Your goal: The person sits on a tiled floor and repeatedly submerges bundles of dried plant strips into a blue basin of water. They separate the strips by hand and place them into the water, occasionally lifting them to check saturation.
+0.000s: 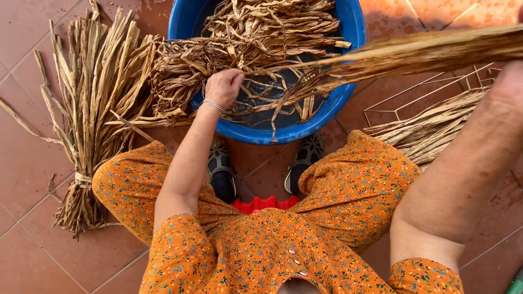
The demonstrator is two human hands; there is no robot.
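The left hand [222, 87] reaches into the blue tub [340, 100], its grip curled shut on wet brown strips [256, 38] that fill the tub and spill over its left rim. The right hand [509, 81] sits at the picture's right edge, blurred; a long sheaf [425, 51] of dry strips stretches from it across the tub, but whether its grip is closed cannot be told. A tied bundle [90, 125] lies on the tiled floor [27, 163] to the left, another bundle [430, 128] beside a wire frame [403, 103] on the right.
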